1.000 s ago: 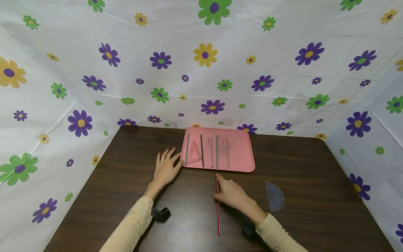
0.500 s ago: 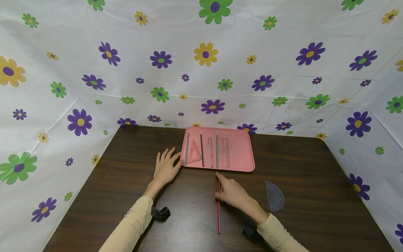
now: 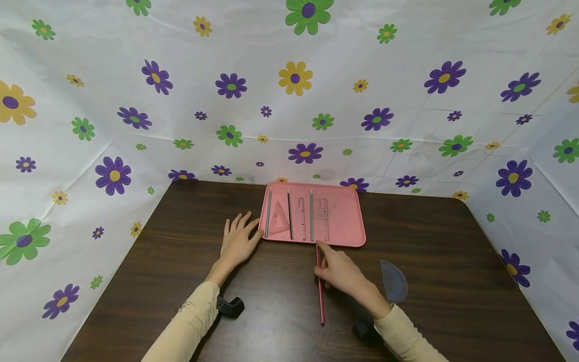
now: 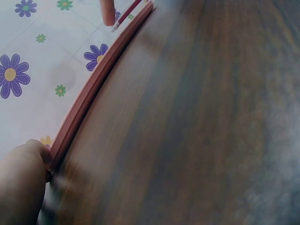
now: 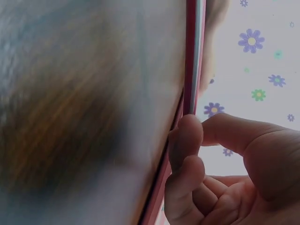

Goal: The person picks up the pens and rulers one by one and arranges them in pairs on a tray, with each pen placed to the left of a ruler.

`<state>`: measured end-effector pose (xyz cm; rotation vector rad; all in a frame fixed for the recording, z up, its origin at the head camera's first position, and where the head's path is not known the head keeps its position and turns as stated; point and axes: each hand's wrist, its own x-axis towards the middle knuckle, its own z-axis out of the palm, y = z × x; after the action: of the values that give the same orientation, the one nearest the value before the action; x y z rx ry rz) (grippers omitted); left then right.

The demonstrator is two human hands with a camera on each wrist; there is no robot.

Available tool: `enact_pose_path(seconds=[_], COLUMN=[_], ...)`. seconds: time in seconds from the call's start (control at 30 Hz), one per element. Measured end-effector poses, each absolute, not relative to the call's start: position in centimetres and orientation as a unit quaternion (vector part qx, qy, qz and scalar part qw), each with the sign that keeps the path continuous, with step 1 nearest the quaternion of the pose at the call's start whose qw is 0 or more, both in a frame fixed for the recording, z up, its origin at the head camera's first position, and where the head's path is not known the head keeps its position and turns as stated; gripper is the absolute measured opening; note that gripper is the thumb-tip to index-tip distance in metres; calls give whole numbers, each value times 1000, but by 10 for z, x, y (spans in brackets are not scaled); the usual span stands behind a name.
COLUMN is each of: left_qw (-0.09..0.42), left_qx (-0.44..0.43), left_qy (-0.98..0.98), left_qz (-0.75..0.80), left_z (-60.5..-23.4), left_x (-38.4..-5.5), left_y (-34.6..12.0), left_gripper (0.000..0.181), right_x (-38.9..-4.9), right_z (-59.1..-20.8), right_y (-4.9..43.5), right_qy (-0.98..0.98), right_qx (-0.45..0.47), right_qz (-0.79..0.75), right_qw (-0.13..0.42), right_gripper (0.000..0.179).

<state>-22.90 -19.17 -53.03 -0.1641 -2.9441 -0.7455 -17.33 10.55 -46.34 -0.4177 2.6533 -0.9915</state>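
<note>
My right hand pinches a red pencil between thumb and fingers, in front of the pink tray. In the right wrist view the pencil shows a pale stripe along its side. Its far tip is close to the tray's front rim; whether they touch I cannot tell. My left hand rests with spread fingers against the tray's left front corner. On the tray lie a green pencil, a clear set square, a black pencil, a short ruler, another green pencil and a wider ruler.
A clear protractor lies on the dark wooden table, right of my right hand. A flower-patterned sheet hangs behind the table and along its sides.
My right hand has lifted the red pencil and moved it forward and slightly right, towards the tray. The left hand has stayed at the tray's corner.
</note>
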Motion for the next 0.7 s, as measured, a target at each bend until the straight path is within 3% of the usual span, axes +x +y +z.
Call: enact_pose_path(seconds=[0.37, 0.7], left_qw=[48, 50], left_qx=[-54, -55], left_qy=[-967, -967], left_qz=[-243, -242], left_z=[-531, -531], left_x=[-229, -229], left_y=[-192, -192], left_gripper=[51, 52], right_x=[-186, -203], right_z=[-460, -455], right_y=[116, 127], right_qy=[903, 906], right_qx=[-122, -124], right_qz=[-387, -381], right_qw=[143, 132], right_gripper=[69, 75])
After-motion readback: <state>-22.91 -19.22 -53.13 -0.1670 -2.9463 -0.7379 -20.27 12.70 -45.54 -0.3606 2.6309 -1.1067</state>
